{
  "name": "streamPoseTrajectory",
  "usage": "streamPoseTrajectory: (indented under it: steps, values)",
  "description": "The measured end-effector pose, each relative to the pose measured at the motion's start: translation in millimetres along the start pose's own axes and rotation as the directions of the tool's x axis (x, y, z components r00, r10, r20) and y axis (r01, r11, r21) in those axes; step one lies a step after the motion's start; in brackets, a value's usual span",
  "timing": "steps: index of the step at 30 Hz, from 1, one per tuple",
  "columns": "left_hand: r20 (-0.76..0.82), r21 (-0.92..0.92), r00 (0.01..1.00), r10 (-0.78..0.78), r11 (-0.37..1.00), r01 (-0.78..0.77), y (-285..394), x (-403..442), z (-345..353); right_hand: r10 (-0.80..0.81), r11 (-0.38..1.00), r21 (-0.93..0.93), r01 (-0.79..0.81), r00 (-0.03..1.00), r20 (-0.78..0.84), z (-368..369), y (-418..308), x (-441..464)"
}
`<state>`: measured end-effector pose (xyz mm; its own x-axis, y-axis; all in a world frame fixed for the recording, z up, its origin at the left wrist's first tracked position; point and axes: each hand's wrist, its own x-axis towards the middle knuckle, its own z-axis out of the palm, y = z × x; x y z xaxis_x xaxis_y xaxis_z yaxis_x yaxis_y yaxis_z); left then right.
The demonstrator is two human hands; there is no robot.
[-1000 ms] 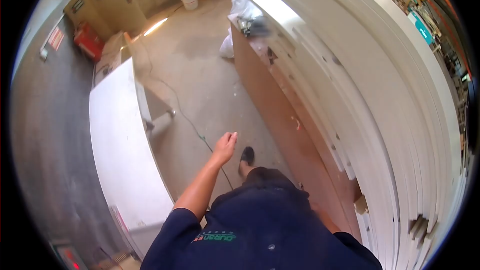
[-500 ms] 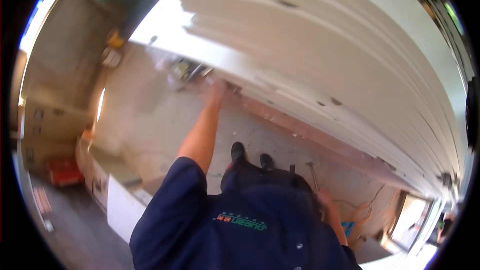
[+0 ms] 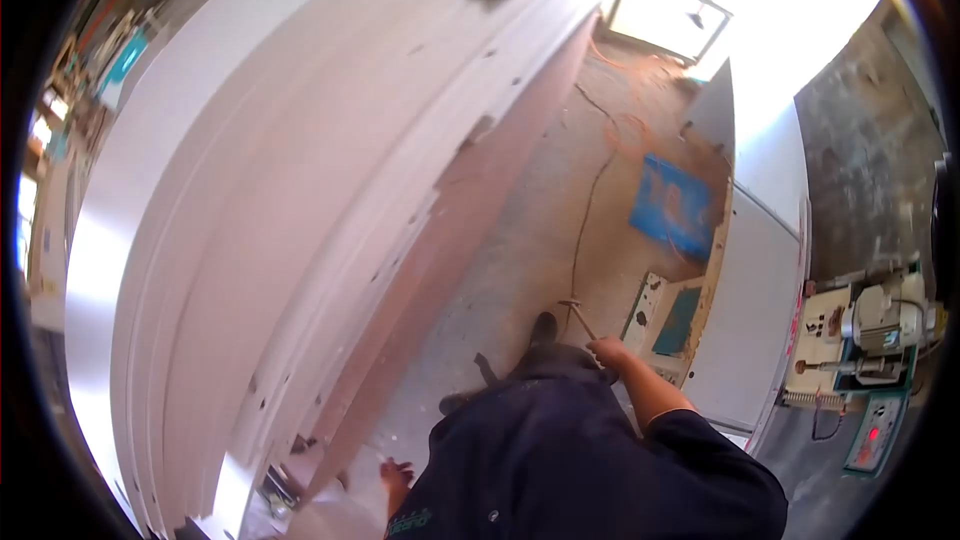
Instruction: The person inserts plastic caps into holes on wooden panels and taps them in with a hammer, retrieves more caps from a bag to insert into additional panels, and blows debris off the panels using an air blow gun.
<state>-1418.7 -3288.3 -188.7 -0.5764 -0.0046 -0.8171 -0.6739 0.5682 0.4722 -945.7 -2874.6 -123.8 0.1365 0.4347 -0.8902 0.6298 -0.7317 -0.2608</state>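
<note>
My right hand (image 3: 606, 349) is wrapped round the handle of a hammer (image 3: 583, 320), whose head points down over the floor in front of my shoes. Low on the left, my left hand (image 3: 396, 473) hangs beside my body with its fingers apart and nothing in it. A tall stack of white panels (image 3: 270, 180) rises on my left, close to that hand but apart from it. Below the panels runs a reddish base (image 3: 465, 205). Some small metallic items (image 3: 277, 493) lie near the stack's lower end, too blurred to name.
A cable (image 3: 590, 200) and an orange hose (image 3: 630, 130) lie on the floor ahead. A blue sheet (image 3: 672, 202) is beside a grey-topped bench (image 3: 745, 310) on my right. Further right stands a machine with a motor (image 3: 888, 328) and a control box (image 3: 875, 433). A framed table (image 3: 665, 15) stands at the far end.
My view has swung right along the stack. My left hand, earlier stretched toward the stack's lower edge, is now back near my body. The hammer remains in my right hand.
</note>
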Motion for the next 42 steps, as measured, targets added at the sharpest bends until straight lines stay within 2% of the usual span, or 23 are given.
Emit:
streamPoseTrajectory:
  steps: [3, 4, 6, 7, 8, 9, 11, 14, 17, 18, 22, 23, 24, 25, 26, 27, 28, 30, 32, 36, 39, 42]
  values:
    - [0.115, 0.342, 0.993, 0.033, 0.937, -0.071, 16.2, -21.5, 96.0, -0.113, 0.985, -0.133, 0.110, 0.994, -0.015, -31.0, 27.3, 78.5]
    - [0.146, 0.412, 0.987, 0.069, 0.903, -0.125, 29.2, -23.1, 123.7, -0.159, 0.965, -0.220, 0.143, 0.986, -0.054, -55.6, 5.9, 54.0]
    - [0.234, 0.506, 0.955, 0.182, 0.816, -0.279, 65.8, -19.0, 177.0, -0.185, 0.971, -0.180, 0.157, 0.971, -0.153, -98.7, -17.0, 46.7]
    - [0.305, 0.502, 0.921, 0.244, 0.780, -0.373, 90.3, -18.0, 205.5, -0.195, 0.973, -0.164, 0.163, 0.961, -0.198, -117.1, -25.2, 46.5]
    - [0.407, 0.495, 0.873, 0.267, 0.739, -0.457, 130.2, -59.0, 246.0, -0.180, 0.983, -0.067, 0.168, 0.947, -0.267, -133.9, -34.2, 46.2]
    - [0.502, 0.479, 0.819, 0.280, 0.698, -0.532, 160.5, -89.2, 290.1, -0.211, 0.964, 0.094, 0.249, 0.930, -0.300, -156.4, -56.2, 26.0]
    - [0.545, 0.328, 0.794, 0.270, 0.802, -0.499, 204.4, -110.8, 368.0, -0.254, 0.835, 0.380, 0.397, 0.892, -0.374, -208.9, -108.6, -22.6]
    - [0.633, 0.387, 0.719, 0.287, 0.687, -0.615, 258.3, -157.2, 472.6, -0.314, 0.607, 0.625, 0.491, 0.870, -0.380, -259.7, -139.9, 4.5]
    - [0.672, 0.497, 0.704, 0.230, 0.565, -0.659, 281.0, -143.8, 572.5, -0.376, 0.630, 0.413, 0.657, 0.724, -0.578, -291.3, -148.7, 74.6]
    - [0.692, 0.503, 0.696, 0.193, 0.563, -0.655, 289.3, -137.4, 610.9, -0.348, 0.641, 0.369, 0.673, 0.683, -0.642, -304.0, -156.9, 84.1]
    - [0.719, 0.568, 0.691, 0.070, 0.512, -0.644, 329.9, -149.5, 769.9, -0.107, 0.673, 0.487, 0.557, 0.725, -0.681, -352.4, -173.6, 136.0]
    - [0.831, 0.416, 0.525, 0.184, 0.423, -0.805, 320.0, -89.3, 821.4, -0.044, 0.680, 0.512, 0.525, 0.726, -0.686, -369.5, -174.9, 147.3]
    - [0.832, 0.352, 0.492, 0.256, 0.443, -0.825, 309.6, -66.9, 878.3, 0.018, 0.692, 0.539, 0.480, 0.735, -0.678, -377.0, -175.6, 150.6]
    - [0.883, 0.322, 0.433, 0.181, 0.438, -0.839, 350.5, -149.8, 910.8, 0.067, 0.595, 0.635, 0.492, 0.758, -0.649, -401.3, -191.9, 143.6]
    - [0.913, 0.269, 0.380, 0.147, 0.483, -0.833, 355.3, -137.8, 967.6, 0.148, 0.484, 0.763, 0.429, 0.819, -0.554, -428.7, -208.6, 135.5]
    - [0.931, 0.298, 0.349, 0.103, 0.336, -0.893, 391.6, -205.8, 1005.0, 0.202, 0.437, 0.811, 0.389, 0.836, -0.510, -457.7, -231.5, 122.8]
    - [0.930, 0.324, 0.359, 0.082, 0.281, -0.904, 403.7, -207.7, 1058.7, 0.226, 0.381, 0.818, 0.430, 0.815, -0.534, -477.7, -239.7, 135.7]
    - [0.978, 0.059, 0.080, 0.191, 0.116, -0.992, 429.9, -238.4, 1151.5, 0.243, 0.267, 0.860, 0.435, 0.833, -0.497, -525.0, -270.1, 136.7]
    - [0.972, -0.036, -0.007, 0.236, 0.122, -0.992, 460.5, -306.6, 1221.9, 0.191, 0.162, 0.840, 0.518, 0.819, -0.541, -563.8, -292.6, 156.6]
    - [0.987, 0.117, 0.148, 0.064, 0.343, -0.932, 504.1, -399.7, 1316.8, 0.218, 0.147, 0.844, 0.515, 0.816, -0.536, -637.0, -345.2, 216.7]
    - [0.987, 0.111, 0.147, 0.066, 0.387, -0.915, 514.8, -407.4, 1378.9, 0.167, 0.131, 0.884, 0.449, 0.869, -0.466, -701.4, -385.1, 277.0]
    - [0.965, 0.195, 0.252, 0.072, 0.442, -0.876, 523.5, -402.1, 1406.1, 0.108, 0.160, 0.890, 0.426, 0.889, -0.445, -756.0, -412.6, 314.4]
